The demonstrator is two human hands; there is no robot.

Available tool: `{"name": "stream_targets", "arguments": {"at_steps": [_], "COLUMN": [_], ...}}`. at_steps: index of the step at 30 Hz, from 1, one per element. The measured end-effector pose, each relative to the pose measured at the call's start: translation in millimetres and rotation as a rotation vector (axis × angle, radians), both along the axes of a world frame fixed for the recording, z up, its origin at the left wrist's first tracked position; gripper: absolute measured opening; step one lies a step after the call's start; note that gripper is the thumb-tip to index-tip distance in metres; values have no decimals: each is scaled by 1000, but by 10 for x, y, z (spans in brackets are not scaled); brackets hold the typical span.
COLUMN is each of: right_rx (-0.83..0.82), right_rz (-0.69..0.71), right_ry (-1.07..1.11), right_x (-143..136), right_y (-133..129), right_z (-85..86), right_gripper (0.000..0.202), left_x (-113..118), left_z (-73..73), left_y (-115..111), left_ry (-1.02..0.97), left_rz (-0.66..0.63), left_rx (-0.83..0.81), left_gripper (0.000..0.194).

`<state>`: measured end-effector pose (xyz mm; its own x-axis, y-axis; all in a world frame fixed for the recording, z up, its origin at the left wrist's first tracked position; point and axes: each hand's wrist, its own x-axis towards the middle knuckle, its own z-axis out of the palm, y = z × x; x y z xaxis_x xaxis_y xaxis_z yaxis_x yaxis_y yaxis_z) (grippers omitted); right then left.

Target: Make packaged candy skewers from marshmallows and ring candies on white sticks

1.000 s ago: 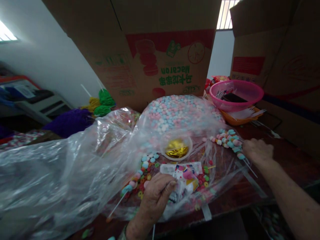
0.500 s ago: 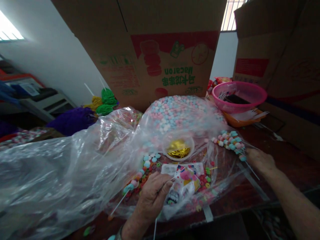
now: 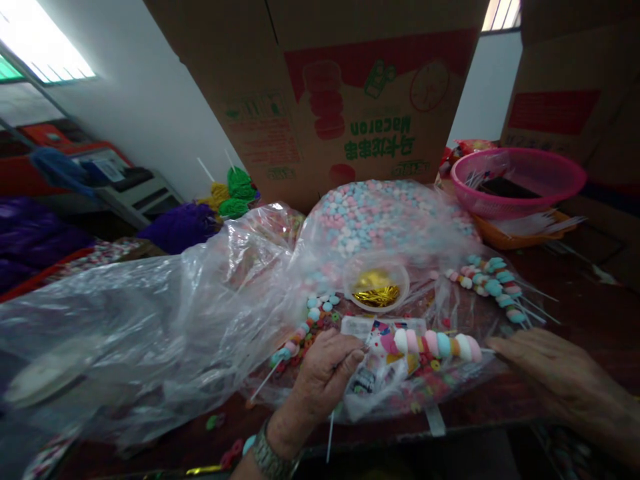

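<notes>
My left hand [image 3: 330,373], with a metal watch [image 3: 273,457] on the wrist, pinches the edge of a printed clear plastic bag [image 3: 381,347] between thumb and forefinger. My right hand [image 3: 545,363] grips the white stick of a candy skewer [image 3: 440,345], threaded with pink, white, blue and orange pieces. It lies level, its far end at the bag's printed part; whether it is inside the bag I cannot tell. Several finished skewers [image 3: 495,283] rest just beyond my right hand. Another skewer [image 3: 293,347] lies to the left of my left hand.
A clear bag of pastel candies [image 3: 380,217] fills the middle back. Before it stands a round tub [image 3: 406,293] of gold twist ties. A pink basket [image 3: 520,207] sits at right on an orange tray [image 3: 530,233]. Cardboard boxes rise behind; loose candy rings [image 3: 320,327] lie about.
My right hand has come from the skewer pile towards my left, bringing one skewer to the printed bag. My left hand keeps its pinch. The head view has shifted left.
</notes>
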<state>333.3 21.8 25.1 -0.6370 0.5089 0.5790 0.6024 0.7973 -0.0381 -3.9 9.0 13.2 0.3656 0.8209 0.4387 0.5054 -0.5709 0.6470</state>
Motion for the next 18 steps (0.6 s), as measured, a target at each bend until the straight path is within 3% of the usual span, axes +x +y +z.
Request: {"name": "stream_targets", "arguments": {"at_steps": [6, 13, 18], "right_rx": [34, -81, -226], "right_rz": [-28, 26, 41], "right_ry": [-109, -133, -127], "right_x": [9, -14, -119], "right_y": [17, -23, -43], "right_z": [61, 108, 59], "right_gripper": [26, 34, 33], "left_x": [-59, -36, 103], "left_z": [24, 31, -31], "left_y": [-30, 13, 12], "left_ry": [37, 79, 171], "left_rz": [-56, -55, -67], "left_rx": [-58, -40, -3], "left_gripper": [17, 22, 29]}}
